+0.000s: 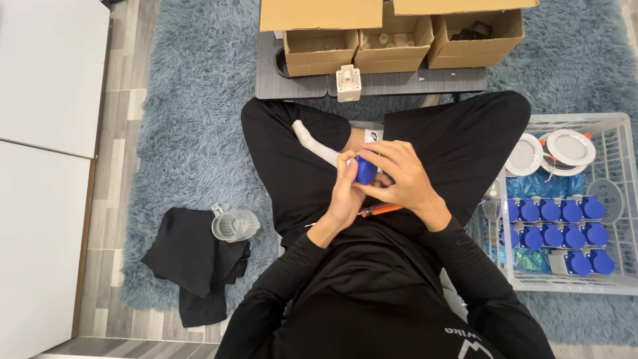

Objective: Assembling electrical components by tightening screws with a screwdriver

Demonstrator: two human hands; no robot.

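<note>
Right now we sit cross-legged on a shaggy blue-grey rug (193, 133) and hold a small blue socket part (365, 169) up over our lap. Our left hand (345, 193) has its grip closed around the part from the left side, fingers curled against it. Our right hand (399, 179) closes over the same part from the right and above, fingertips pressed on its top edge, so both hands touch each other around it. Just below the hands, an orange-handled screwdriver (380, 210) lies across our leg. To our right stands a white wire basket (618, 133) holding rows of blue socket parts (555, 233) and two round white lamp fittings (548, 151) at its far end. Ahead of us, open cardboard boxes (399, 40) stand on a low grey board (399, 83), with a small white fitting (348, 82) at its near edge. To our left a clear plastic cup (234, 225) rests on a folded black cloth (193, 262).
</note>
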